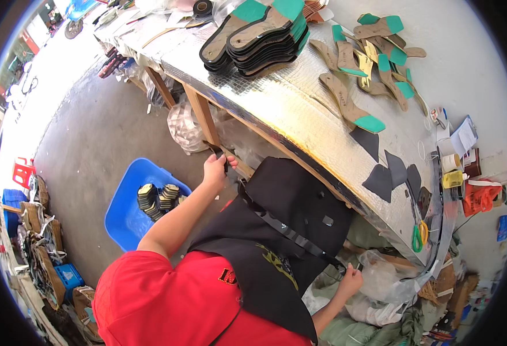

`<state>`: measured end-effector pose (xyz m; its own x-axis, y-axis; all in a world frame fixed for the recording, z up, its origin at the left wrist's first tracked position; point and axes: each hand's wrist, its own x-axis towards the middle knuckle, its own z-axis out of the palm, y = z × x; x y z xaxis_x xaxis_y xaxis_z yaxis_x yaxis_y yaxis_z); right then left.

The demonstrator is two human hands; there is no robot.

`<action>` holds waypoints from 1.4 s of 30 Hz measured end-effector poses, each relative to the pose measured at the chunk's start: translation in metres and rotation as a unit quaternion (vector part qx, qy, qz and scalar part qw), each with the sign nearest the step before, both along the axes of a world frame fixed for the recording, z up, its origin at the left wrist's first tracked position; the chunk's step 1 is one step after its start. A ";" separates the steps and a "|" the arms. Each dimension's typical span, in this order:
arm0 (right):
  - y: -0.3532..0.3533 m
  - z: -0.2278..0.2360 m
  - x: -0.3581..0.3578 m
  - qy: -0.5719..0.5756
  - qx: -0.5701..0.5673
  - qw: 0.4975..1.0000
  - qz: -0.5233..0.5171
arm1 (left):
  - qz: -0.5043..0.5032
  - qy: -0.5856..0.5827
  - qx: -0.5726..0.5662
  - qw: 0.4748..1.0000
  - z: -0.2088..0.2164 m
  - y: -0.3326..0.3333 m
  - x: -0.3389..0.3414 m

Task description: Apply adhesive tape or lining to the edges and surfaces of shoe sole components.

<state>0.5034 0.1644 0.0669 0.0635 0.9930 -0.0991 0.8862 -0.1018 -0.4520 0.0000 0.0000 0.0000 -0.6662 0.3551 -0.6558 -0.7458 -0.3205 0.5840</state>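
Observation:
A long, glossy black strap (pixel 291 233) lies slantwise across the black apron (pixel 299 184) over my lap. My left hand (pixel 216 168) is raised beside the table leg, its fingers closed on a dark strap-like piece. Whether that piece joins the strap on my lap I cannot tell. Lower down on the right, my right hand (pixel 351 279) pinches the strap's other end near the table's corner. Both arms are spread apart.
The foil-covered table (pixel 282 95) bears a stack of insole-shaped pieces (pixel 265 43), loose green-tipped shank boards (pixel 351 106), dark cut pieces (pixel 386 176) and scissors (pixel 419 235). A blue tub (pixel 121 216) with striped bundles (pixel 158 199) sits on the floor at left. Plastic bags (pixel 380 274) lie at right.

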 end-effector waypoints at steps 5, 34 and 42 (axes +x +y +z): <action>-0.004 0.032 -0.078 -0.099 0.105 0.988 0.059 | -0.147 0.404 -0.005 0.903 0.123 0.010 0.064; -0.025 0.161 -0.227 0.623 -0.075 0.761 0.168 | -0.245 0.730 -0.020 0.638 0.231 0.077 0.151; -0.023 0.165 -0.230 0.611 -0.053 0.767 0.187 | -0.288 0.683 0.012 0.671 0.231 0.076 0.153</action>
<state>0.2735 0.1416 0.2317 -0.4286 0.9014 0.0611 -0.2164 -0.0367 -0.9756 0.1529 0.0756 0.2312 -0.3871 0.8116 0.4376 0.4759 -0.2306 0.8487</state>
